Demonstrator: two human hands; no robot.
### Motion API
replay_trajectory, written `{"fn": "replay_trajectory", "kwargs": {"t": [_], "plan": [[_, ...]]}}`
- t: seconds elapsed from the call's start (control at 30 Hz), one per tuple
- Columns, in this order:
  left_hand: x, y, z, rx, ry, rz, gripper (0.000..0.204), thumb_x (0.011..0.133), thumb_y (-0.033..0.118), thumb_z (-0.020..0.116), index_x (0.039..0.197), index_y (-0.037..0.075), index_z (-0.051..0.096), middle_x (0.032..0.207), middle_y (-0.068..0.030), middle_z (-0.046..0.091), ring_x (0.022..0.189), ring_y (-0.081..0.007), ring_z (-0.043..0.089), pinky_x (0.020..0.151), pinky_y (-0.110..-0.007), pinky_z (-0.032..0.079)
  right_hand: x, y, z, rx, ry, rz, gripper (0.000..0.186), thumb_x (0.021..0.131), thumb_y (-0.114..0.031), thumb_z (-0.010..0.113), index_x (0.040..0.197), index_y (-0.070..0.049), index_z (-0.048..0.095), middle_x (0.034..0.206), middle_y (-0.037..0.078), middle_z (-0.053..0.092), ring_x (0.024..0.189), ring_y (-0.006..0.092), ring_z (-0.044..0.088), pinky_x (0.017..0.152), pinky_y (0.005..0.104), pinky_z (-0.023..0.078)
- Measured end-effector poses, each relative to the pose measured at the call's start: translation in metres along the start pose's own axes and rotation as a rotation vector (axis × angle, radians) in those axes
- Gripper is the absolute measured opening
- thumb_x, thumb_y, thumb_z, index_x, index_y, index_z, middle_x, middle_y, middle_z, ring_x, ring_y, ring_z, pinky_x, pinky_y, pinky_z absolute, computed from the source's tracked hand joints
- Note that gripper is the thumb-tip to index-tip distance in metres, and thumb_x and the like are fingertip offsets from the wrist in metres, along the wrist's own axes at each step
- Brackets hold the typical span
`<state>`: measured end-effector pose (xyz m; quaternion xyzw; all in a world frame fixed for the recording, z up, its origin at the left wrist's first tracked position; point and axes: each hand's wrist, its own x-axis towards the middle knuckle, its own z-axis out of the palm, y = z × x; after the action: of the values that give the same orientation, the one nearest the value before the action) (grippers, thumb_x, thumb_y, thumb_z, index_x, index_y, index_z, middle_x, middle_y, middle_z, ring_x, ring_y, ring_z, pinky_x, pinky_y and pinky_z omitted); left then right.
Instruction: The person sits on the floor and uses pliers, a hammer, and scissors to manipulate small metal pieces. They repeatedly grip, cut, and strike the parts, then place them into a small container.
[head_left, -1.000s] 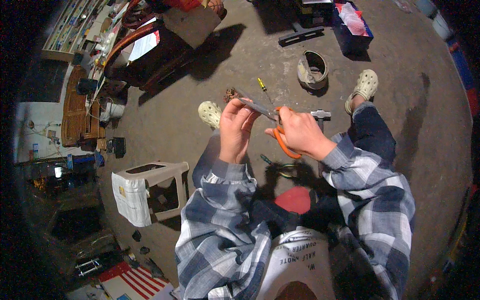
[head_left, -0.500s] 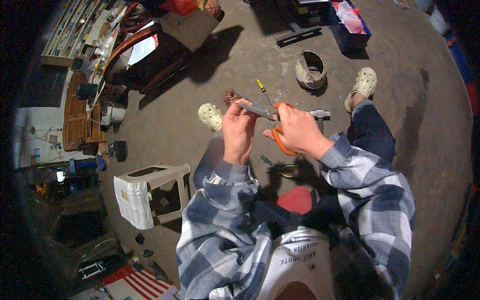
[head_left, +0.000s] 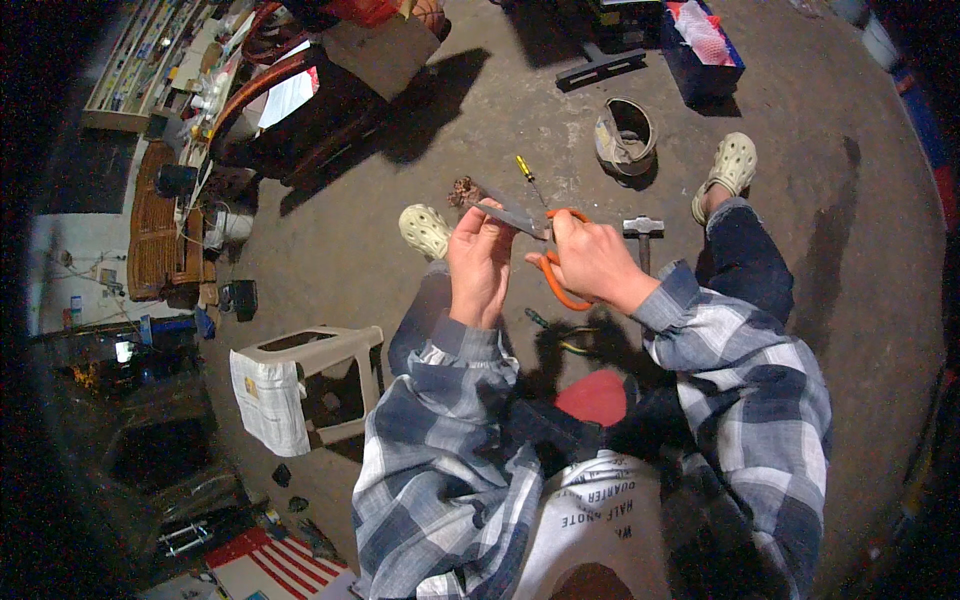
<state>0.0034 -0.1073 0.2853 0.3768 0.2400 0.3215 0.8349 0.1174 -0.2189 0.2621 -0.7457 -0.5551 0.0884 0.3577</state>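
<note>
Scissors [head_left: 525, 223] with orange handles sit gripped in the right hand [head_left: 597, 262]

Your right grip [head_left: 600, 262] is wrapped around the orange handles of the scissors [head_left: 520, 221], while your left grip [head_left: 480, 265] pinches the grey blades near their tips. Past your hands, on the floor [head_left: 520, 110], lie a reddish-brown tangle [head_left: 464, 192] and a yellow-handled screwdriver [head_left: 524, 168]. A hammer [head_left: 643, 228] lies just beyond your right wrist; farther out stands a round, open container [head_left: 610, 150]. On your left is a beige stool [head_left: 374, 365], a white cloth [head_left: 270, 402] draped over it.
</note>
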Motion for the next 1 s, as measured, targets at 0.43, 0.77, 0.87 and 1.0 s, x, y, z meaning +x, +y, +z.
{"fn": "replay_trajectory", "kwargs": {"t": [0.43, 0.77, 0.87, 1.0], "plan": [[0.005, -0.004, -0.001, 0.004, -0.004, 0.051, 0.011, 0.086, 0.005, 0.056, 0.097, 0.001, 0.055, 0.090, -0.0047, 0.060, 0.084, -0.0143, 0.058, 0.079, -0.027, 0.048, 0.007, -0.002, -0.006, -0.030, 0.044, -0.021, 0.050, 0.075, -0.043, 0.065, 0.090, 0.000, 0.045, 0.071, 0.017, 0.058, 0.065, 0.0346, 0.061, 0.052, 0.0393, 0.048], [0.001, 0.000, 0.011, -0.153, -0.110, -0.001, 0.015, 0.087, 0.011, 0.057, 0.100, 0.003, 0.054, 0.091, -0.0053, 0.059, 0.082, -0.0138, 0.058, 0.076, -0.026, 0.048, 0.012, -0.006, -0.018, 0.176, -0.046, 0.055, 0.050, 0.075, -0.043, 0.064, 0.095, -0.001, 0.046, 0.081, 0.020, 0.059, 0.075, 0.0356, 0.060, 0.060, 0.0440, 0.046], [0.001, 0.000, 0.016, -0.138, -0.071, 0.000, 0.015, 0.087, 0.011, 0.057, 0.099, 0.004, 0.053, 0.092, -0.0051, 0.058, 0.084, -0.0137, 0.057, 0.076, -0.026, 0.048, 0.015, -0.003, -0.031, 0.117, 0.022, -0.056, 0.055, 0.071, -0.045, 0.067, 0.096, -0.002, 0.045, 0.080, 0.015, 0.057, 0.077, 0.0334, 0.058, 0.062, 0.0412, 0.044], [-0.001, -0.001, 0.014, -0.082, 0.043, -0.004, 0.015, 0.086, 0.012, 0.058, 0.098, 0.006, 0.053, 0.093, -0.0049, 0.057, 0.085, -0.0138, 0.057, 0.076, -0.027, 0.048, 0.015, 0.004, -0.034, -0.029, 0.073, -0.130, 0.058, 0.070, -0.048, 0.067, 0.095, -0.001, 0.044, 0.085, 0.015, 0.053, 0.081, 0.0333, 0.055, 0.066, 0.0398, 0.044]]}}
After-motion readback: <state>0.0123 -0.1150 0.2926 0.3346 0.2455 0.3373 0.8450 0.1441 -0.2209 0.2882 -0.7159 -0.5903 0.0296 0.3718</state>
